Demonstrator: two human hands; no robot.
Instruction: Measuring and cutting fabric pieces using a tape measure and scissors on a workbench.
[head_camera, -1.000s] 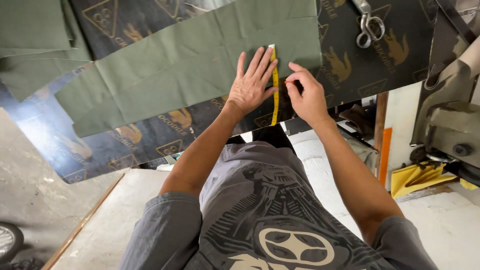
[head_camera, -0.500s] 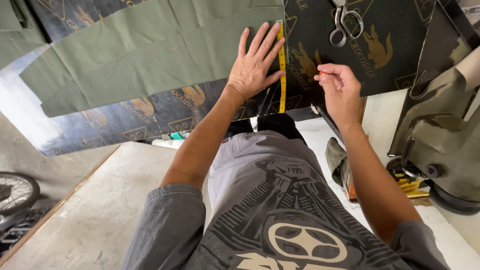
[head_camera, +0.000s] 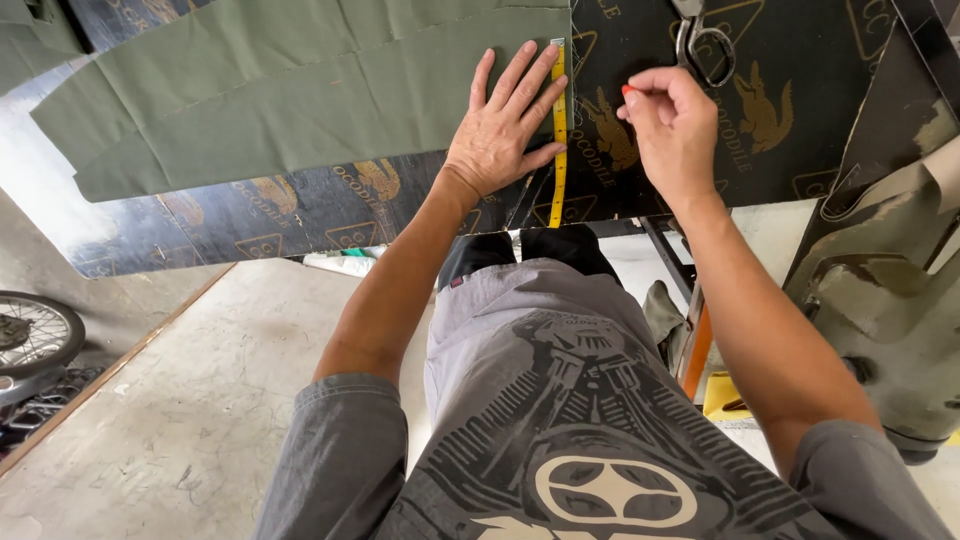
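A long piece of olive green fabric (head_camera: 280, 100) lies flat on a dark printed work table (head_camera: 300, 215). My left hand (head_camera: 505, 125) presses flat on the fabric's right end, fingers spread. A yellow measuring tape (head_camera: 558, 130) runs along that cut edge, just right of my left fingers. My right hand (head_camera: 672, 125) is pinched around a small red-orange marker (head_camera: 628, 91), probably chalk, to the right of the tape.
Metal scissors (head_camera: 702, 45) lie on the table beyond my right hand. Grey-green bulky material and a machine (head_camera: 880, 290) stand at the right. A spoked wheel (head_camera: 35, 335) rests on the concrete floor at left. An orange table frame leg (head_camera: 697, 350) is below.
The view has tilted and shifted. My left hand stays flat on the fabric by the tape. My right hand has lifted off the tape's edge and moved to its right, pinching the small marker.
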